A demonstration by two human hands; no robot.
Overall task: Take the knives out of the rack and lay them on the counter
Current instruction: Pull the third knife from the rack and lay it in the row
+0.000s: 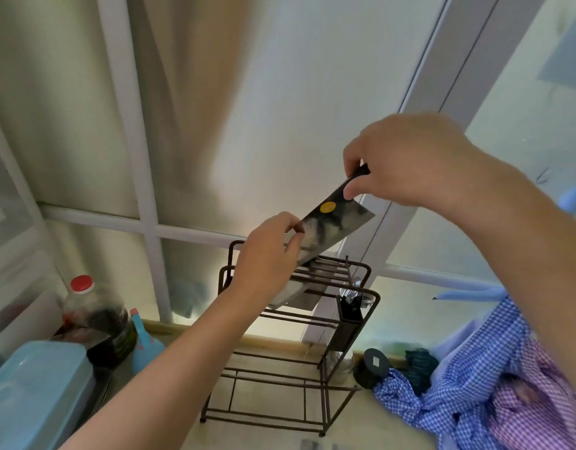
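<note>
A broad cleaver point(337, 225) with a yellow sticker and a dark handle hangs tilted above the dark wire rack point(280, 368) on the counter. My right hand point(410, 160) grips its handle at the upper right. My left hand point(270, 251) pinches the blade's lower left corner between thumb and fingers. The blade's lower edge sits just over the rack's top slots. A second blade point(296, 298) rests in the rack below my left wrist, partly hidden.
A black utensil holder point(350, 315) hangs on the rack's right side. A red-capped oil bottle point(95, 316) and a blue container point(36, 384) stand at the left. Checked cloth point(475, 384) and a dark round object point(372, 368) lie at the right. Window panes rise behind.
</note>
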